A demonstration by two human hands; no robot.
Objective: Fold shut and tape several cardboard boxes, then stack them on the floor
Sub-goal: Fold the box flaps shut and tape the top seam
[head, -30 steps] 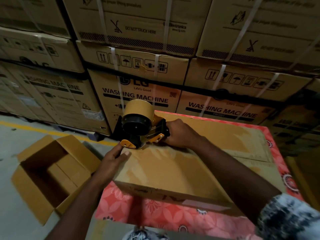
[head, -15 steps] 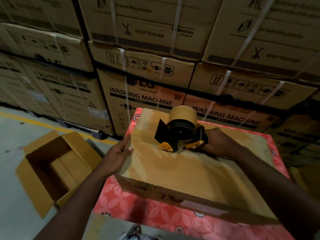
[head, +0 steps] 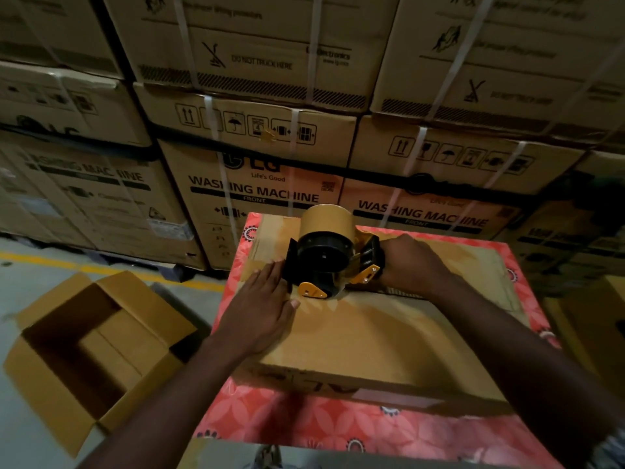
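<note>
A closed cardboard box (head: 378, 336) lies flat on a red flowered cloth (head: 304, 418) in front of me. A black and yellow tape dispenser (head: 326, 262) with a roll of brown tape stands on the box top near its far left part. My right hand (head: 411, 262) grips the dispenser's handle. My left hand (head: 262, 306) lies flat on the box top just left of the dispenser, fingers straight, pressing on a strip of brown tape. A second cardboard box (head: 88, 353) stands open on the floor to the left, flaps spread.
A wall of strapped washing machine cartons (head: 257, 184) rises right behind the table. A yellow line (head: 101, 269) runs along the grey floor at the left. More cardboard (head: 588, 330) shows dimly at the right edge.
The dispenser has travelled right along the box top, laying tape. My left hand has shifted from the box's left edge onto the top and now presses the tape down.
</note>
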